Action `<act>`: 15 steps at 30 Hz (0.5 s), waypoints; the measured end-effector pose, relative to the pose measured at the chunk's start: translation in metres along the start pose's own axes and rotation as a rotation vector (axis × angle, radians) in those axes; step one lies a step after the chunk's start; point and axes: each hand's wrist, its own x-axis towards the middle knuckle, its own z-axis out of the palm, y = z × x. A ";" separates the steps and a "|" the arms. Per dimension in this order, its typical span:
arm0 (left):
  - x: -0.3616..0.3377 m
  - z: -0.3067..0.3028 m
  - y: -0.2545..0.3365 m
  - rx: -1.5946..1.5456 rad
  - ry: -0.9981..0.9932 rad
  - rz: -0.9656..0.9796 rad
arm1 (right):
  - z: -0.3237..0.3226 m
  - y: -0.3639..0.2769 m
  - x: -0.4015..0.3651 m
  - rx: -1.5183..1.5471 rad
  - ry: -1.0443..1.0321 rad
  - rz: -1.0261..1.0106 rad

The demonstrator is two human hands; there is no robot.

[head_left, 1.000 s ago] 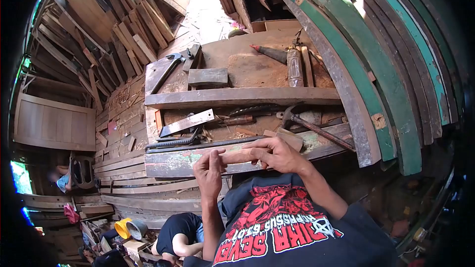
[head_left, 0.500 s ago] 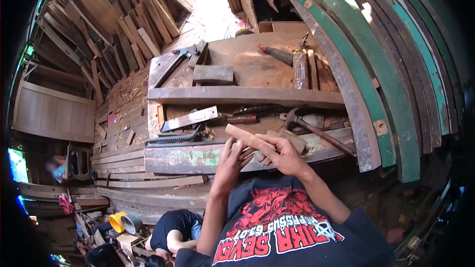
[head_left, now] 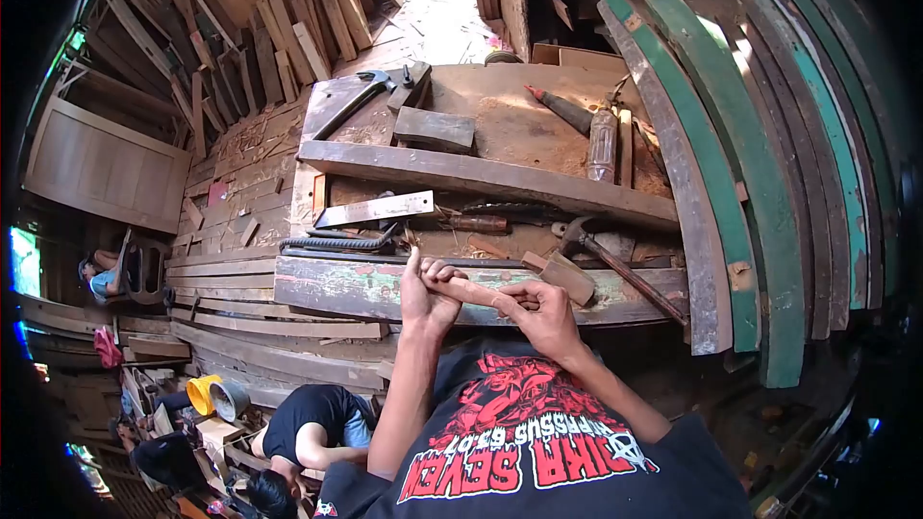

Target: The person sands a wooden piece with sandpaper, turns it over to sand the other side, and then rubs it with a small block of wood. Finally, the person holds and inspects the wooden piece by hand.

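Note:
Between my two hands is a short, smooth, rounded wooden piece (head_left: 473,293), held level above the near edge of the workbench. My left hand (head_left: 430,300) has its fingers curled around the left end, its thumb pointing up. At the other end, my right hand (head_left: 544,315) grips the wood with thumb and bent fingers. Just beyond my right hand lie a small wooden block (head_left: 569,279) and a claw hammer (head_left: 620,264). A metal square (head_left: 377,210) with a wooden stock lies past my left hand, near a wooden-handled tool (head_left: 476,222).
A long beam (head_left: 481,173) crosses the bench. Behind it are another hammer (head_left: 354,106), a wooden block (head_left: 436,129) and a plastic bottle (head_left: 603,146). Curved green-painted planks (head_left: 735,163) stand at the right. A person in dark clothes (head_left: 312,428) bends over at lower left.
The wooden piece has come down closer to my body. My left hand has gone from touching it with spread fingers to wrapping its end. The view has shifted slightly.

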 end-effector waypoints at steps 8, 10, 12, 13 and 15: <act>-0.021 0.006 0.032 -0.136 -0.143 0.078 | -0.003 -0.002 0.010 0.170 0.048 0.091; -0.017 0.001 0.042 -0.009 -0.034 0.132 | -0.006 0.001 0.011 0.188 0.057 0.066; -0.017 -0.001 0.041 0.270 0.194 0.197 | -0.006 -0.001 0.008 0.171 0.090 0.040; -0.020 -0.002 0.035 0.414 0.218 0.194 | -0.006 -0.004 0.008 0.162 0.103 0.023; -0.029 0.002 0.017 0.599 0.200 0.124 | -0.005 -0.005 0.009 0.164 0.139 0.014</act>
